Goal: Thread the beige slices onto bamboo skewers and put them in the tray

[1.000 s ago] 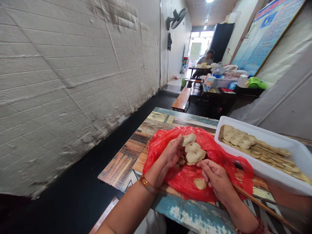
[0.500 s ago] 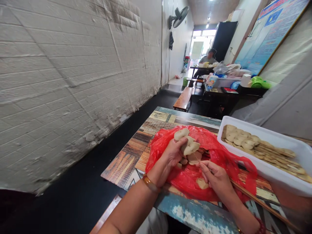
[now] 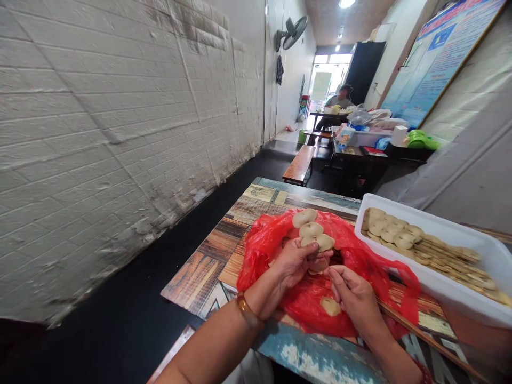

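On the worktop (image 3: 200,266), the count stands at one red plastic bag (image 3: 262,250), one white tub (image 3: 496,256) and one loose slice (image 3: 330,306). The bag lies spread between the near and far edges; the tub sits to its right, reaching the far edge. The loose slice rests on the bag towards the near edge. Three pale slices (image 3: 311,229) form a row on one thin stick (image 3: 325,260), above the middle of the bag. Further slices lie under the hands in the bag; their number cannot be told.

The left hand (image 3: 294,261) is closed on the lowest of the three, thumb on top and fingers beneath. The right hand (image 3: 352,290) is drawn to a narrow pinch, thumb and forefinger on the lower end of the stick.

Inside the tub, stacked slices (image 3: 400,234) overlap in layers, too many to count. Brown sticks (image 3: 424,330) run from beside the right wrist towards the near right; their number is unclear. One bangle (image 3: 248,312) circles the left wrist.
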Motion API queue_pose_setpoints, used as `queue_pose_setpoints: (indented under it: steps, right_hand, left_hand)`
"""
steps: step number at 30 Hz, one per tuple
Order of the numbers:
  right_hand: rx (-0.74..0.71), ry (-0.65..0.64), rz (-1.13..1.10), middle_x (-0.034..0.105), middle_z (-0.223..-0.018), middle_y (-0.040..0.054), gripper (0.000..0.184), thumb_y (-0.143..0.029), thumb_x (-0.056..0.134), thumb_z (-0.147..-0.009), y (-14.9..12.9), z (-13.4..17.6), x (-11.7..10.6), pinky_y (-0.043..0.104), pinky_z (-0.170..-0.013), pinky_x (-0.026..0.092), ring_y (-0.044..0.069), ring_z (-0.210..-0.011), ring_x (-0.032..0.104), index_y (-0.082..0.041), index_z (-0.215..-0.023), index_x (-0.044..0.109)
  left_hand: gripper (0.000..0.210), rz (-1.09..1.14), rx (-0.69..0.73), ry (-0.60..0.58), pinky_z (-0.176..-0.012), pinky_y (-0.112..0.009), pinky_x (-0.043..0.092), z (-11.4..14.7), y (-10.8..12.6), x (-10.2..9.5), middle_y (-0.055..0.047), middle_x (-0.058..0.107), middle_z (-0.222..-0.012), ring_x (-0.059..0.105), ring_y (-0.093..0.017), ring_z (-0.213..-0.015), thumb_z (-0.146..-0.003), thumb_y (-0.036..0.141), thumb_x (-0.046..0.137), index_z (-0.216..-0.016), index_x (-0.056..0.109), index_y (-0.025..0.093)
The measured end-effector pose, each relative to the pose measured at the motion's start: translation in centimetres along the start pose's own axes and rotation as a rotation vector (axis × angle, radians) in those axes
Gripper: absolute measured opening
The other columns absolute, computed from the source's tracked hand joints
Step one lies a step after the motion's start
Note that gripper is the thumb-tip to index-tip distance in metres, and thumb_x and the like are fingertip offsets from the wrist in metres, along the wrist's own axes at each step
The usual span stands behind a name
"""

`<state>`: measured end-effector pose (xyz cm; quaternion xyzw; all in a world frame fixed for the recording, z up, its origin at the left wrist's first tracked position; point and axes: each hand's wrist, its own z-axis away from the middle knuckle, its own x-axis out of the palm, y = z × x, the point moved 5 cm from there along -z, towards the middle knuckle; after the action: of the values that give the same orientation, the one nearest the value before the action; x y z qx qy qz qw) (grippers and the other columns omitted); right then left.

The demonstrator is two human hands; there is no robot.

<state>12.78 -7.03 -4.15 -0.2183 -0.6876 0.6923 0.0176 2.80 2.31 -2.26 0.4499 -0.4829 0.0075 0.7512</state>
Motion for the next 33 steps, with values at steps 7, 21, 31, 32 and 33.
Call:
queue_pose_setpoints:
  steps: [7,21,31,32,33]
  right_hand:
    - [0.014,0.0,-0.028,0.042,-0.047,-0.007,0.034,-0.052,0.05,-0.086,0.1,-0.1,0.0,0.024,-0.043,0.031,0.011,-0.041,0.039,-0.019,-0.083,0.06]
    - [0.022,0.014,-0.063,0.041,-0.05,-0.0067,0.035,-0.053,0.05,-0.086,0.6,-0.1,-0.2,0.023,-0.043,0.029,0.01,-0.043,0.038,-0.019,-0.081,0.059]
    - [0.036,-0.088,-0.032,0.041,-0.047,-0.0072,0.036,-0.052,0.048,-0.088,0.6,0.1,0.5,0.022,-0.042,0.026,0.009,-0.042,0.034,-0.018,-0.081,0.059]
    - [0.034,-0.091,-0.031,0.041,-0.047,-0.0071,0.036,-0.052,0.048,-0.088,0.5,0.1,0.5,0.022,-0.042,0.026,0.009,-0.042,0.034,-0.018,-0.081,0.059]
    - [0.03,-0.093,-0.033,0.041,-0.047,-0.0071,0.036,-0.052,0.048,-0.088,0.5,0.1,0.6,0.022,-0.043,0.026,0.009,-0.042,0.035,-0.018,-0.081,0.06]
  left_hand:
    - [0.03,-0.082,0.039,0.001,-0.08,-0.037,0.049,-0.1,-0.5,0.0,-0.012,0.071,-0.095,0.067,-0.028,-0.088,-0.067,0.027,0.075,-0.093,0.071,0.014]
    - [0.041,-0.112,-0.012,-0.046,-0.075,-0.031,0.05,0.3,-0.8,0.7,-0.013,0.07,-0.096,0.066,-0.024,-0.085,-0.065,0.035,0.077,-0.099,0.068,0.013]
    - [0.031,-0.043,0.21,0.1,-0.074,-0.03,0.05,0.1,2.6,-0.6,-0.011,0.068,-0.093,0.064,-0.021,-0.081,-0.069,0.034,0.073,-0.091,0.065,0.014]
    - [0.03,-0.036,0.218,0.105,-0.073,-0.03,0.05,0.0,2.7,-0.6,-0.01,0.069,-0.092,0.064,-0.021,-0.08,-0.069,0.032,0.073,-0.091,0.065,0.014]
    - [0.029,-0.03,0.221,0.106,-0.072,-0.03,0.05,0.0,2.7,-0.6,-0.01,0.069,-0.091,0.064,-0.02,-0.079,-0.068,0.031,0.073,-0.09,0.064,0.014]
